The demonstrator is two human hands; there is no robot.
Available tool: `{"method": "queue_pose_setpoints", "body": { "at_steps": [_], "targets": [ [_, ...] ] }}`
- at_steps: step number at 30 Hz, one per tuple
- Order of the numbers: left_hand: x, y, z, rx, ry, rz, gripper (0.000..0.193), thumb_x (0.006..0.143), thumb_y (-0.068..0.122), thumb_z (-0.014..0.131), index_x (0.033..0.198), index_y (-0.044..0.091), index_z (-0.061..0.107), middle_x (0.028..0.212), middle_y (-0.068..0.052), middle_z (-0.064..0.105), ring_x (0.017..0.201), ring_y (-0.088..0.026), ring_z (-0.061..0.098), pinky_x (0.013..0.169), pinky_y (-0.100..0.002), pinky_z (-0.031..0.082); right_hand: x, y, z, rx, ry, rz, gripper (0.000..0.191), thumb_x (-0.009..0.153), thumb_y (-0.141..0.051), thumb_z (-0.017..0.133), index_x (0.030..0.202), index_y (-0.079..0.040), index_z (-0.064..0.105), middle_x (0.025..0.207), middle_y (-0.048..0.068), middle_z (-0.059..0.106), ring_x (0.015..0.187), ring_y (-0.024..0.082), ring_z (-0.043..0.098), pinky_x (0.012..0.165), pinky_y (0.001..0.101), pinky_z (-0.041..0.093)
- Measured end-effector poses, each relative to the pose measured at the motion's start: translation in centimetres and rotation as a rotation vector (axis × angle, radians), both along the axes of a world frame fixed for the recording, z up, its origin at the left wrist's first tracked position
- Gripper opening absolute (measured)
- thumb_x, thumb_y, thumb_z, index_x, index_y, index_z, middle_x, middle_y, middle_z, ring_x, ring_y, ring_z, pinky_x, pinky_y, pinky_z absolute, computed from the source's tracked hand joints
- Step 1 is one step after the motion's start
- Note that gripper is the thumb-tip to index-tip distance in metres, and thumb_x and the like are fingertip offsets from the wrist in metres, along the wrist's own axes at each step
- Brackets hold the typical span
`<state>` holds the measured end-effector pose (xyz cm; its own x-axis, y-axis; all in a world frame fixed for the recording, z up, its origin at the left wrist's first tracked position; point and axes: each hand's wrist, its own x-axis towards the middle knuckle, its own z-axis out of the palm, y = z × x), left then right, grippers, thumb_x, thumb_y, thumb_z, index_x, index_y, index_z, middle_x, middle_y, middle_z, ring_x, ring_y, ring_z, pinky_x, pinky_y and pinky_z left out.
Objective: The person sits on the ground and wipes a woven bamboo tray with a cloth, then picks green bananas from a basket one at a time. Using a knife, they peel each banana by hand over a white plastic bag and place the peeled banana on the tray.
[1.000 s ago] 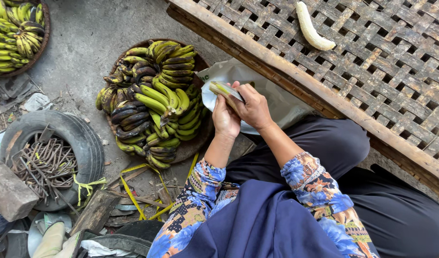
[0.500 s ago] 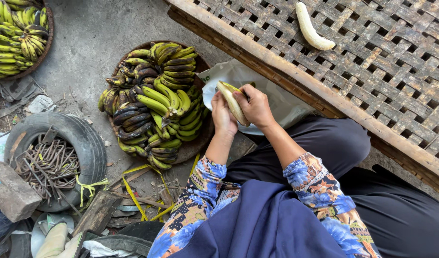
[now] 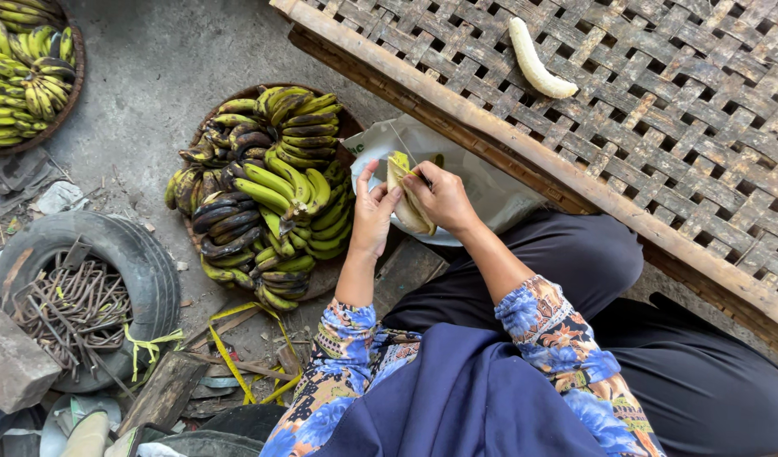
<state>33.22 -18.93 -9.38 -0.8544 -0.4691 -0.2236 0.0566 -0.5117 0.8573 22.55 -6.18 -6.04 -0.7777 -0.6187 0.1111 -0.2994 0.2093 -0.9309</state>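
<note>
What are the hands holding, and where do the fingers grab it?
Both hands hold one partly peeled banana. The right hand grips its upper part, fingers at the peel; the left hand steadies its lower side with its fingers.

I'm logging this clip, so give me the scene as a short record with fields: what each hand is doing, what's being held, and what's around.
Left hand: fingers on the banana, beside the peel
Right hand: grips the banana from the other side
Banana: partly peeled, pale flesh showing, held over a white bag
Basket of bananas: green to blackened bunches, on the ground left of the hands
Woven bamboo rack: carries one peeled banana
Also there: old tyre filled with sticks, second basket at top left
</note>
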Motion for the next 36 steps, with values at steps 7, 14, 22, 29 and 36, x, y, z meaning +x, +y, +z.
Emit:
{"method": "queue_pose_setpoints", "body": {
  "at_steps": [7,14,22,29,36],
  "targets": [
    [1.1,-2.6,-2.2,0.181,-0.005,0.010,0.063,0.102,0.005,0.055,0.159,0.006,0.030,0.132,-0.017,0.062,0.112,-0.020,0.064,0.101,-0.036,0.054,-1.4,0.5,0.7,0.116,-0.118,-0.148,0.018,0.100,-0.023,0.071,0.101,-0.005,0.069,0.080,0.015,0.071,0.069,0.027,0.066,0.064,0.0375,0.053],
    [1.9,-4.3,-2.0,0.216,0.011,0.071,0.056,0.102,0.004,0.054,0.155,0.003,0.037,0.130,-0.017,0.063,0.110,-0.021,0.066,0.101,-0.037,0.055,-0.3,1.1,1.2,0.300,0.321,-0.247,0.023,0.098,-0.031,0.075,0.104,-0.010,0.068,0.089,0.013,0.070,0.081,0.037,0.069,0.068,0.0471,0.053],
    [0.4,-1.6,0.4,-0.054,-0.083,-0.154,0.058,0.102,0.008,0.059,0.155,0.000,0.039,0.127,-0.014,0.066,0.113,-0.017,0.063,0.103,-0.032,0.050,-0.7,0.2,-0.9,0.062,-0.454,-0.011,0.029,0.092,-0.021,0.070,0.119,-0.010,0.072,0.081,0.000,0.071,0.068,0.010,0.064,0.057,0.0296,0.048],
    [-0.6,-1.4,3.5,-0.182,-0.006,-0.182,0.056,0.104,0.012,0.060,0.156,0.002,0.041,0.134,-0.011,0.062,0.122,-0.015,0.060,0.109,-0.032,0.047,-1.0,0.4,-0.2,0.036,-0.931,0.057,0.020,0.096,-0.025,0.069,0.104,-0.007,0.073,0.066,0.000,0.060,0.044,0.004,0.040,0.038,0.0233,0.027],
    [0.2,-2.3,4.4,-0.169,-0.014,-0.172,0.056,0.106,0.013,0.059,0.157,0.002,0.041,0.132,-0.013,0.062,0.118,-0.017,0.061,0.104,-0.034,0.052,-0.3,0.7,0.0,0.087,-0.630,0.168,0.024,0.087,-0.025,0.081,0.100,-0.006,0.074,0.070,-0.005,0.060,0.061,0.003,0.050,0.051,0.0226,0.039]
  ]
}}
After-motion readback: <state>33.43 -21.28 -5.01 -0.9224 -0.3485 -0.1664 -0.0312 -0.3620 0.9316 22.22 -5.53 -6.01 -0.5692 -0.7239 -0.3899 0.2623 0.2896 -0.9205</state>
